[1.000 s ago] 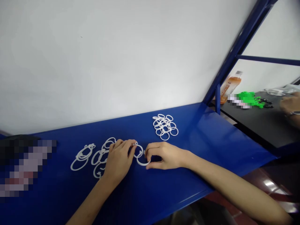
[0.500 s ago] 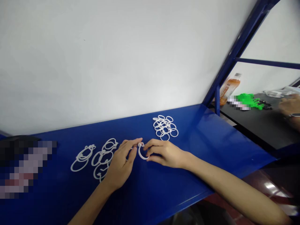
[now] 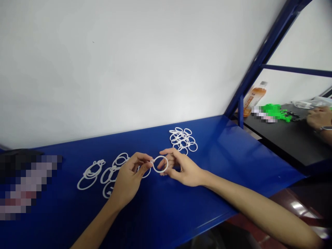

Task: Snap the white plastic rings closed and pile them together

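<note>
A white plastic ring (image 3: 158, 172) with a small knob on its left side is held up above the table. Thumb and fingertips of my left hand (image 3: 131, 176) pinch it at that knob. My right hand (image 3: 185, 168) is at the ring's right side with its fingers apart; some fingers show behind the ring, and whether they touch it I cannot tell. Another white ring (image 3: 149, 173) is partly hidden behind my left hand. To the left lie white rings joined in clusters (image 3: 89, 174), one partly covered by my left hand.
A pile of thin white rings (image 3: 183, 138) lies at the back of the blue table (image 3: 220, 155). A dark item (image 3: 20, 159) is at the left. Beyond the blue frame (image 3: 241, 109), a bottle (image 3: 254, 98), green pieces (image 3: 272, 112) and another person's hand (image 3: 320, 117) are at a black table.
The ring has turned to show its full circle. My right hand's fingers have come apart from their grip on it, while my left hand now pinches the knob.
</note>
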A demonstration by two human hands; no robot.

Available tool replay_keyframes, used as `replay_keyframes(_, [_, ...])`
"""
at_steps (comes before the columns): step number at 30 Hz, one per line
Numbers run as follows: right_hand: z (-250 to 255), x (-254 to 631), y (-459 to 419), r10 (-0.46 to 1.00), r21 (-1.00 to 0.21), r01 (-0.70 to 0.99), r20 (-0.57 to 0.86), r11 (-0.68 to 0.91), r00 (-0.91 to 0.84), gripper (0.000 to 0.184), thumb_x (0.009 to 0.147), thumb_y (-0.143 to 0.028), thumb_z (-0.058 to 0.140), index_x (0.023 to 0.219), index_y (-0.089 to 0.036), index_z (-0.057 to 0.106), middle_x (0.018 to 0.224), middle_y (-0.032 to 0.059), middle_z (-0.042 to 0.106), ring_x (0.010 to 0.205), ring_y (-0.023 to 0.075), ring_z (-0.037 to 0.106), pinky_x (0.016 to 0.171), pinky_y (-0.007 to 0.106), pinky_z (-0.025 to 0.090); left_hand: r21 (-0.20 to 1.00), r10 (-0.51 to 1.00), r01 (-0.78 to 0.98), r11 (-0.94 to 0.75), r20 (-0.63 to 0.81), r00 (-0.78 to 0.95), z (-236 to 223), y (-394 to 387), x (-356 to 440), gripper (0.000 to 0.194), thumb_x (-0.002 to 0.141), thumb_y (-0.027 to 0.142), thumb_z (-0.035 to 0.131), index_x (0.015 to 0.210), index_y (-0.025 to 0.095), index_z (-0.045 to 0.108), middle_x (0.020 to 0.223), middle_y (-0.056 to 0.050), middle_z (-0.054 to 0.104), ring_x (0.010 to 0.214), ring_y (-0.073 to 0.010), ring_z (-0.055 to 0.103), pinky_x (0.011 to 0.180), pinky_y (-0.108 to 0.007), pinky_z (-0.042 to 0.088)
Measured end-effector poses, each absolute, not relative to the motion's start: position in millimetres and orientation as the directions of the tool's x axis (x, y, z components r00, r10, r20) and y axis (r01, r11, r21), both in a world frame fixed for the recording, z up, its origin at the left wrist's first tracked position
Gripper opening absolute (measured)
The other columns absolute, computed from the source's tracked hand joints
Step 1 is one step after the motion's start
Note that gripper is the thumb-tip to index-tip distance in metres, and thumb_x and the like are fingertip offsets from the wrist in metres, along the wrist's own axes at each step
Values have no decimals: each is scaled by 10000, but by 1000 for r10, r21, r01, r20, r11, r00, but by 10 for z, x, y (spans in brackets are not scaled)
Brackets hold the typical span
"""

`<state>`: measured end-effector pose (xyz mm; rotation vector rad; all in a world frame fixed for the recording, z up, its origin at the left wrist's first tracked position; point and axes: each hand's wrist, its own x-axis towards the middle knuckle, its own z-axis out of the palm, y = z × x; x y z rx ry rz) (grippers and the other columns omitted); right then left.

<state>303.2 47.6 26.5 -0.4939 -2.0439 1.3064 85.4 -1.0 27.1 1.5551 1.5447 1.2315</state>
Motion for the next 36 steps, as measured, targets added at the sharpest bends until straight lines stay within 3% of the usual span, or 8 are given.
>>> replay_keyframes(4, [238,3025,469,623,-975,-116,212,192,-753,415,987,-357,563,1345,-178,455,893,18,629,728,128,670,691,299,564,869,966,464,-173,241,-91,251,-15,862,279,838,507,666,870,230,677,759,18,680,653,-136,621,568,-241,492])
replay_keyframes(7, [256,3033,476,610,-970,-194,245,150,-753,485,992,-492,519,1359,-177,473,966,42,633,699,110,646,655,278,536,812,947,536,-231,315,-68,245,-20,872,244,869,476,645,864,234,674,741,27,670,641,-133,613,568,-245,481])
replay_keyframes(10, [272,3034,486,647,-965,-177,261,192,-716,490,1008,-555,437,1313,-181,525,964,48,653,664,100,629,619,259,518,724,910,608,-325,415,-8,250,-27,886,167,903,401,633,872,242,675,775,30,674,673,-129,620,624,-252,495])
replay_keyframes(15, [290,3028,506,739,-946,86,186,313,-647,259,961,-416,603,1010,-166,645,728,-13,655,551,82,585,546,204,478,500,768,652,-569,608,204,238,-28,923,93,940,223,600,858,234,642,817,30,688,807,-132,622,772,-259,496])
replay_keyframes(20, [300,3030,502,693,-919,104,209,380,-690,200,954,-362,619,946,-164,651,607,-49,594,517,94,587,542,202,480,349,684,672,-653,653,326,187,-40,913,134,946,151,572,854,232,624,813,37,706,812,-137,608,813,-287,469])
replay_keyframes(28, [270,3076,486,569,-755,112,379,646,-729,179,990,-309,575,965,-163,675,803,33,718,691,124,659,638,222,503,315,674,680,-662,648,356,153,-74,939,226,950,91,498,807,233,600,789,39,699,792,-134,604,806,-309,436])
replay_keyframes(33, [257,3090,531,499,-724,78,389,686,-775,164,999,-261,554,983,-164,685,886,44,733,769,131,680,694,232,525,273,661,687,-673,638,395,156,-71,971,221,950,89,503,800,227,589,757,44,688,785,-139,594,793,-306,426])
replay_keyframes(36, [299,3081,557,547,-731,108,396,674,-738,162,997,-271,562,1009,-174,692,930,46,735,818,137,688,738,239,528,280,676,715,-640,647,351,179,-52,974,170,959,135,525,837,226,602,785,30,693,789,-146,603,791,-309,435])
